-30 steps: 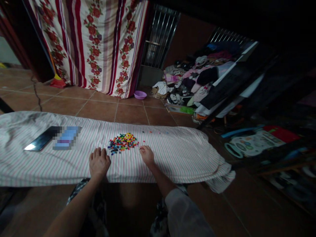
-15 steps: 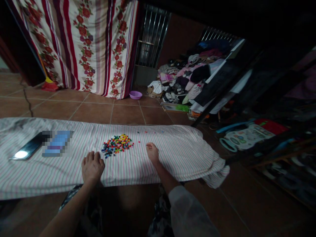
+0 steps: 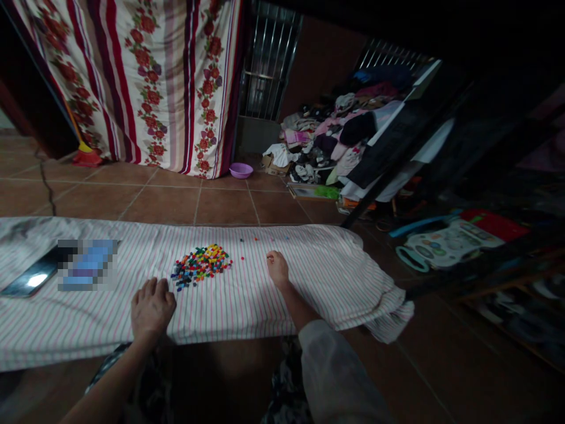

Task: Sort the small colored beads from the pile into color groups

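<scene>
A heap of tiny colourful pieces, too small to tell their kind, lies on a striped cloth. My left hand rests palm down on the cloth just left of the heap, its fingers lying loosely on the fabric. To the right of the heap, my right hand is closed, thumb and fingers drawn together. Whatever it may hold is too small to make out. One red piece lies alone between heap and right hand. Beyond it, several single pieces form a spaced row near the cloth's far edge.
A dark, shiny phone-like slab and a blurred-out blue screen lie on the left of the cloth. Past the far edge are a tiled floor, a purple basin, a floral curtain and piled clothes.
My right hand has shifted a little to the right and away from me, farther from the lone red piece. My left hand keeps its place beside the heap. The whole view has swung slightly.
</scene>
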`<state>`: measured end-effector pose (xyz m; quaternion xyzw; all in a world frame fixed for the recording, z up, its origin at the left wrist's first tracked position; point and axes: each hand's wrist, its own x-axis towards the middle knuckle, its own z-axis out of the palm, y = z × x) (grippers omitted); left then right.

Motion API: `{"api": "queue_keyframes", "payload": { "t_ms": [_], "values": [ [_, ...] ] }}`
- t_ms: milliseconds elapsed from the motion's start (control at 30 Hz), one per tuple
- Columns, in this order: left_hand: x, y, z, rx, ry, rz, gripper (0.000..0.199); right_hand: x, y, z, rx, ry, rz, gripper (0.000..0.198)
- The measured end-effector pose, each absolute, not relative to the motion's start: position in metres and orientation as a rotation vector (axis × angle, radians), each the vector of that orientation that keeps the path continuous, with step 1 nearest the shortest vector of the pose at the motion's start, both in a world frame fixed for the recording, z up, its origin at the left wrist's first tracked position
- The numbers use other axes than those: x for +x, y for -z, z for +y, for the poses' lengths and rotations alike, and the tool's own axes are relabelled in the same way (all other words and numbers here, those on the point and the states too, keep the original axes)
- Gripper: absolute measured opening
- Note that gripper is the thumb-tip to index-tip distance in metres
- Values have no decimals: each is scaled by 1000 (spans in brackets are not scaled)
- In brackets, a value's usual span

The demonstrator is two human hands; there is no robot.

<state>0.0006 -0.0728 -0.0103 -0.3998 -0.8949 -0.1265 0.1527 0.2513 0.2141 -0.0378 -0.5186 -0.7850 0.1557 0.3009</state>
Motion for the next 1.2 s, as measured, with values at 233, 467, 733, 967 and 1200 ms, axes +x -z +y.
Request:
{"api": "queue_keyframes", "payload": {
  "t_ms": [233,467,733,967,1200],
  "values": [
    [2,9,-72,-1118,386,-2602,35,255,43,218,-1312,-464,-2080,26],
    [1,10,-73,-1124,380,-2599,36,255,39,218,-1305,-499,-2108,23],
    [1,11,-71,-1133,331,-2572,35,241,40,215,-1275,-681,-2041,34],
    [1,11,-73,-1134,301,-2569,35,237,38,207,-1242,-669,-2042,37],
    [1,12,-72,-1131,307,-2574,37,240,40,206,-1206,-632,-2102,37]
  ]
}}
